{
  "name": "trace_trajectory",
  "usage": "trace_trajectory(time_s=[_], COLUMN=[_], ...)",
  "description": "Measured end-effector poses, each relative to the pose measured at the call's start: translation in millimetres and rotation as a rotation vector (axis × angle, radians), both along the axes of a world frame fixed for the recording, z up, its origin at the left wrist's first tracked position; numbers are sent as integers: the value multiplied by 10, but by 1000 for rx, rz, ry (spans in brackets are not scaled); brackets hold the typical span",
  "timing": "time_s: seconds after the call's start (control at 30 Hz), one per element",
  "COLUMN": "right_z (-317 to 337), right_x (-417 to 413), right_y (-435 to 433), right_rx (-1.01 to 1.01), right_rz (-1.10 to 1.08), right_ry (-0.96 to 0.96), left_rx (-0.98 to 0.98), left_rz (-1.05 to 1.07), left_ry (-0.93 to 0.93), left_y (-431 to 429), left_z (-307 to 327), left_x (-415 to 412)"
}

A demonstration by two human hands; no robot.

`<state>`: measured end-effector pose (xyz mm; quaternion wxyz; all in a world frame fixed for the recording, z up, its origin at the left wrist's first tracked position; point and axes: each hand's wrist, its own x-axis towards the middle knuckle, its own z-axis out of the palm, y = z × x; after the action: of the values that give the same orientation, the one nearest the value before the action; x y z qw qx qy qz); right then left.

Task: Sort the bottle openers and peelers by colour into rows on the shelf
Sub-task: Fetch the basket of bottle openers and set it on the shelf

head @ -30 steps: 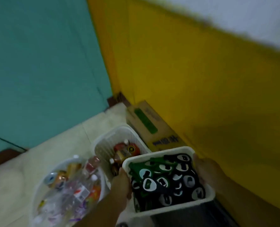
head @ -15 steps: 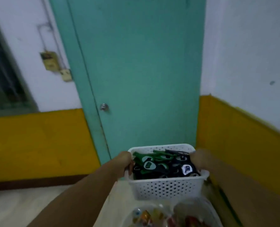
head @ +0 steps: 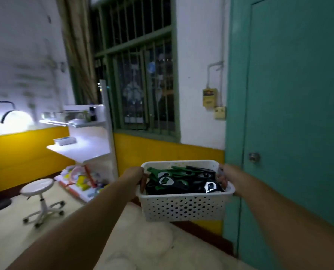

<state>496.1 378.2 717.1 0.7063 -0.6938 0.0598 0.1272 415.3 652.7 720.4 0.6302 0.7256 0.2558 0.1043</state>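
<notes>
The left hand (head: 136, 178) and right hand (head: 226, 177) each curled over an end rim of the white basket (head: 183, 207), holding it up beside the teal door (head: 298, 94). The white shelf (head: 84, 152) stood well apart at left, a stool (head: 37, 187) near it. Green and black bottle openers (head: 175, 179) lay heaped inside.

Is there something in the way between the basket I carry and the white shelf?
Nothing visible blocks the straight way. The left hand and right hand grip the basket, and the path toward the shelf looks open. A stool stands left of that line, and packets lie at the shelf's foot.
</notes>
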Motion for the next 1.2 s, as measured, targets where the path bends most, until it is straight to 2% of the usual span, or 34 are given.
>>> trace_trajectory(time_s=[0.17, 0.3, 0.53, 0.73, 0.83, 0.97, 1.2], right_z=[-66, -84, -103, -158, -300, -445, -425], right_x=[238, 390, 901, 1235, 1220, 1266, 1487], right_y=[1463, 2381, 3744, 4921, 5537, 6390, 7722], right_rx=[60, 13, -45, -31, -53, -118, -204], right_rz=[255, 369, 562, 852, 947, 1006, 989], right_ry=[61, 48, -51, -15, 19, -26, -111], left_rx=[-112, -241, -280, -287, -267, -286, -306], left_rz=[329, 412, 584, 806, 900, 955, 922], left_ry=[-40, -6, 30, 4, 70, 87, 97], left_y=[1185, 1840, 2632, 3320, 3774, 4518, 5947], left_z=[125, 54, -155, -231, -297, -367, -431], left_x=[-268, -410, -427, -433, -509, -505, -245])
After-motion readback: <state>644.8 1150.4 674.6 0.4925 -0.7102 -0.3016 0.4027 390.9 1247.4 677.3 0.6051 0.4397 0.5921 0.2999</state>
